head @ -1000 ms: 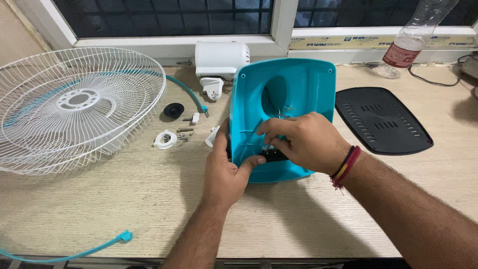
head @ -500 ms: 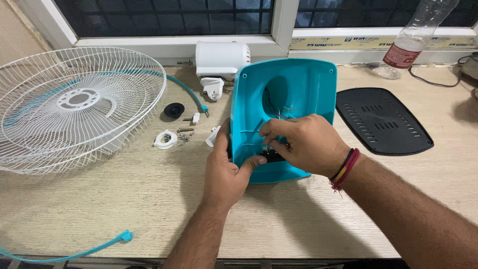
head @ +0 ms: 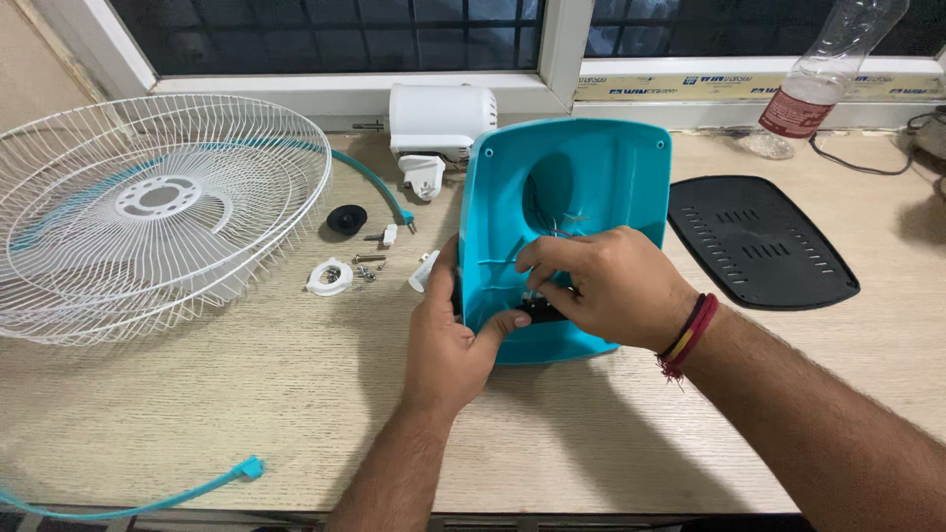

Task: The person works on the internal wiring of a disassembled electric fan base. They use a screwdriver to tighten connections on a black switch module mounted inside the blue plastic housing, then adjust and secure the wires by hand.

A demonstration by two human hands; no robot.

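— Two hands on that teal fan base shell (head: pixel 591 187)?
— Yes. It lies hollow side up, mid-table. Left hand (head: pixel 448 340) grips its near-left edge, thumb inside; right hand (head: pixel 611 286) pinches a small black part (head: pixel 542 310) within.
— Around it?
— White fan guard (head: pixel 148 212) far left, white motor housing (head: pixel 440 118) behind, black cover plate (head: pixel 754 241) right, screws (head: pixel 367 264) between, on a wooden table (head: pixel 246 414) beneath the window (head: pixel 552 49).

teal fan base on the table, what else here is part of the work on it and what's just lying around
In hand: teal fan base, small black part inside it, left hand, right hand.

Lying about: wire fan guard, white motor housing, black cover plate, plastic bottle, white ring.
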